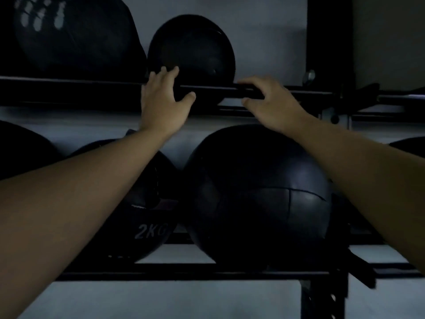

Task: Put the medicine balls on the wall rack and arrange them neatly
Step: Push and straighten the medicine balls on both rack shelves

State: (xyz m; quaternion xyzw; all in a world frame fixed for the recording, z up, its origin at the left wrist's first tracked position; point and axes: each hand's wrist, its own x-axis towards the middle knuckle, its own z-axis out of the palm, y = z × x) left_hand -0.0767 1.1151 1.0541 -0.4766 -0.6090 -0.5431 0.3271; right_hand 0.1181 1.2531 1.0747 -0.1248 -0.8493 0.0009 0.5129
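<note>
While both hands reach up to the upper tier of the wall rack [69,82], the left hand [161,101] lies spread against the lower left of a small black medicine ball [193,49], fingers splayed and thumb apart, gripping nothing. The right hand [273,104] hovers at the front rail just right of that ball, fingers loosely curled and unclasped; whether its fingertips touch the rail cannot be told. The small ball rests on the upper tier, its underside hidden by the rail and the left hand.

Just left of it sits a larger medicine ball [76,35], cut off by the frame top; its pale lettering is blurred and unreadable. On the lower tier, a large stitched ball [257,196] sits centrally. Beside it, partly covered by the left forearm, a ball marked "2KG" [151,229] is visible. Another dark ball [20,148] is cut off at the left edge. The scene is dim; surface detail is hard to resolve.
</note>
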